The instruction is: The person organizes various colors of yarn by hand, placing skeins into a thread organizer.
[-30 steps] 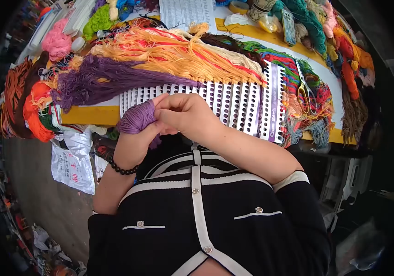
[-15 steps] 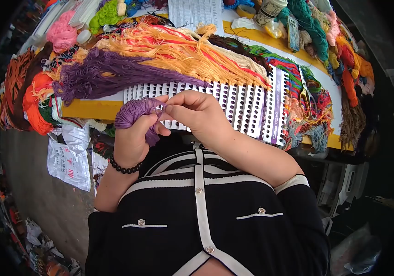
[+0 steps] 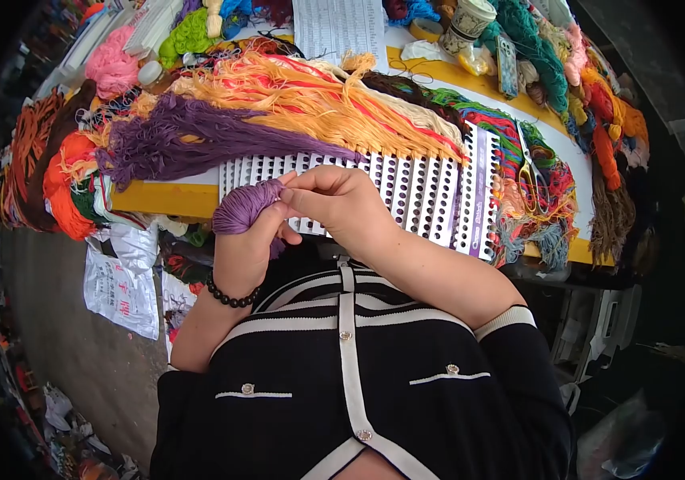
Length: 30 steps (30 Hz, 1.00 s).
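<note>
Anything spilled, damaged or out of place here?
Nothing looks clearly spilled or damaged. One mildly odd thing: the scissors lie on loose, tangled threads right of the white cards, where they might snag. The held purple skein looks neat.

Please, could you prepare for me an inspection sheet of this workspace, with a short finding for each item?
Surface: yellow-edged table; perforated cards, dark purple threads and orange threads cover much of it.
Job's things: purple skein, held between both hands.
Clutter: scissors lying on coloured threads at right; phone, patterned cup and printed sheet farther back.
Hands: left hand grips the skein; right hand pinches at its end. The exact strand is too small to tell.
Cables: nothing seen.
Surroundings: white printed bag below the table's left part; grey floor beside it.
</note>
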Each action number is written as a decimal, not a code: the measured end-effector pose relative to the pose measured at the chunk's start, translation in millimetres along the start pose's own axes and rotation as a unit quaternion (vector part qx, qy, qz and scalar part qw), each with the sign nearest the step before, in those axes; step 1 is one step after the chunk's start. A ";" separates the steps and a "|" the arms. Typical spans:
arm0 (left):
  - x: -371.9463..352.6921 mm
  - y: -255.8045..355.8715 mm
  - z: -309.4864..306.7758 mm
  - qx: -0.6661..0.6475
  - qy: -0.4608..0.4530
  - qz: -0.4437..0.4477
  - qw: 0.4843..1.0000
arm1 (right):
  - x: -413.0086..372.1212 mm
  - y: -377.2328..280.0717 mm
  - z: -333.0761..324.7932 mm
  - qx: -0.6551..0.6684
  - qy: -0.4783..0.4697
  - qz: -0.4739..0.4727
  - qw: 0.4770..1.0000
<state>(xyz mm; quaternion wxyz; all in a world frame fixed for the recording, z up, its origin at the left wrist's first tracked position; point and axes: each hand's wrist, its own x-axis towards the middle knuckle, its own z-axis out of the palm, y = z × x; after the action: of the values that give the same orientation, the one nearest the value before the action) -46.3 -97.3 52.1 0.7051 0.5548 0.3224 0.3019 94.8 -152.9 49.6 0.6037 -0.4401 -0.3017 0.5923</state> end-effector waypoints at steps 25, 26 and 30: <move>6.2 -10.1 -14.3 0.040 -0.071 0.041 0.996 | 11.0 7.3 1.3 0.078 0.013 0.037 0.996; 5.2 -8.4 -13.4 0.040 -0.070 0.040 0.996 | 9.6 3.7 1.1 0.095 -0.005 0.048 0.994; 3.5 -4.3 -9.5 -0.089 -0.022 -0.011 0.996 | 7.0 0.4 -2.0 0.088 -0.047 0.058 0.993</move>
<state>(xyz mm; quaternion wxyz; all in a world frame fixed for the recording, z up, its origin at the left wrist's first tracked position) -51.4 -89.9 45.9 0.7620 0.4925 0.2849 0.3093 97.3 -146.3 47.2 0.5900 -0.3740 -0.2506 0.6702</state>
